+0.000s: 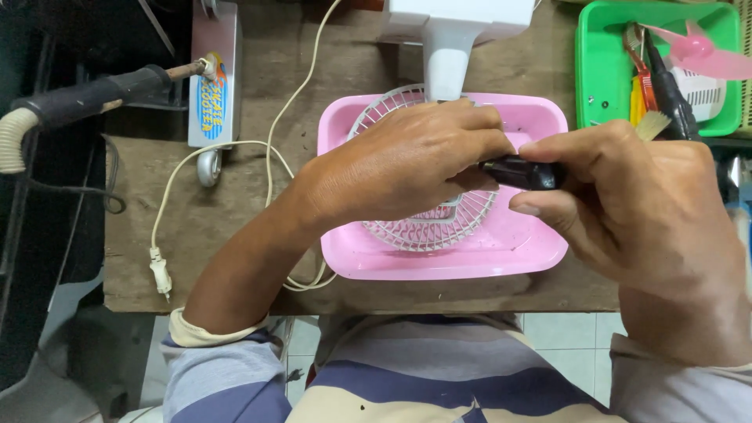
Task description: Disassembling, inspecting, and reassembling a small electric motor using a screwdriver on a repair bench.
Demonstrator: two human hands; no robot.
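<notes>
A pink rectangular fan housing (533, 251) lies flat on the wooden table, with a white wire grille (439, 227) set in its middle. My left hand (407, 160) rests over the grille, fingers curled toward a black tool handle (521, 172). My right hand (634, 204) grips that black handle from the right, thumb on top. The tool's tip is hidden under my left fingers. A white fan stand (446, 55) rises at the housing's far edge.
A green tray (587, 86) at the back right holds a pink fan blade (705, 51), a brush and tools. A white power cord with plug (160, 274) loops on the left. A soldering iron (102, 90) and its stand (213, 78) sit at the back left.
</notes>
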